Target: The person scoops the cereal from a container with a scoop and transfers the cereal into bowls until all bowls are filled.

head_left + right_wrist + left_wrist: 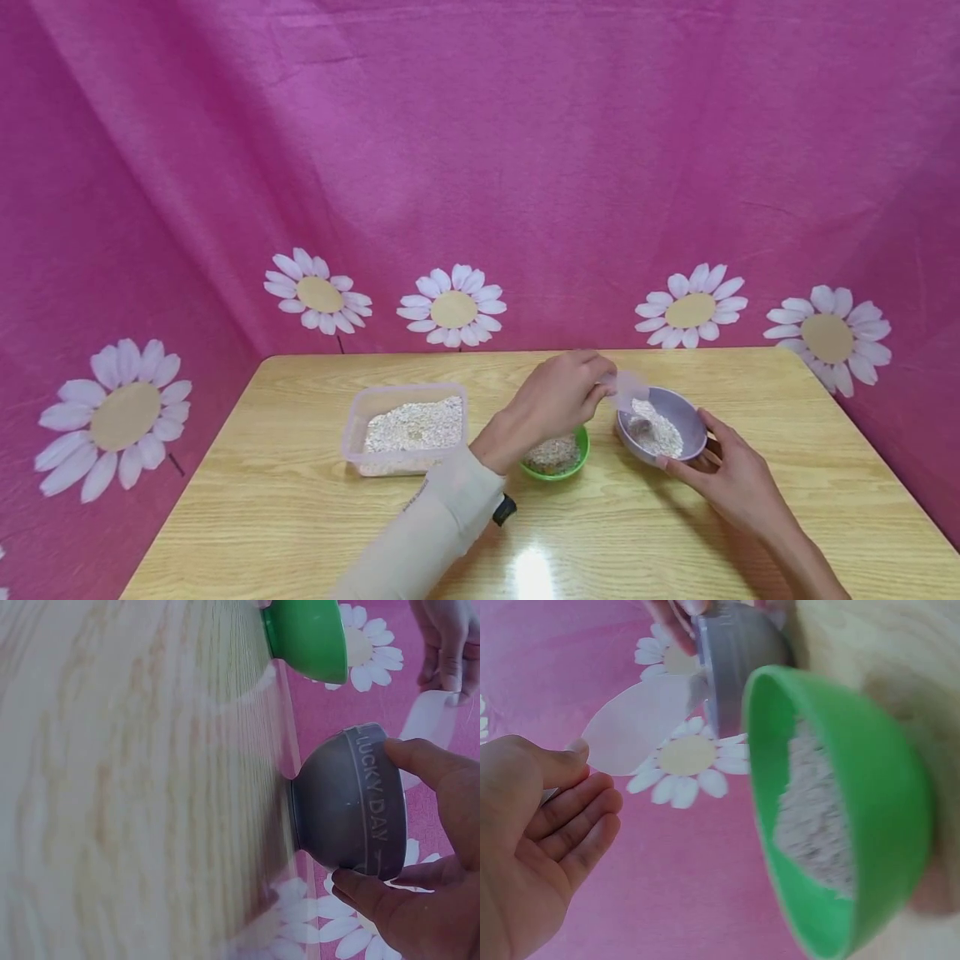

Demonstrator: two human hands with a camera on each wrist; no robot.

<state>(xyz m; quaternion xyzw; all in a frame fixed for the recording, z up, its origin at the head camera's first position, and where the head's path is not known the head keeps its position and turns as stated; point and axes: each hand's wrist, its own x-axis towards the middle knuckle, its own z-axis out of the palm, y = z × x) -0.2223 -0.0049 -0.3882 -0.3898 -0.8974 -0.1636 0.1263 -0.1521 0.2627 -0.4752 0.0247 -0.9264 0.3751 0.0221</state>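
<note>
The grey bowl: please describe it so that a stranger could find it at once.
On the wooden table, look right of the clear tub and the small green bowl. The grey bowl is rightmost, half filled with pale grain, steadied by the right hand. Only it is grey, with raised lettering on its side.

Right hand (420,862) around grey bowl (349,799) on wooden table (135,787), green bowl (307,634) beyond
</note>
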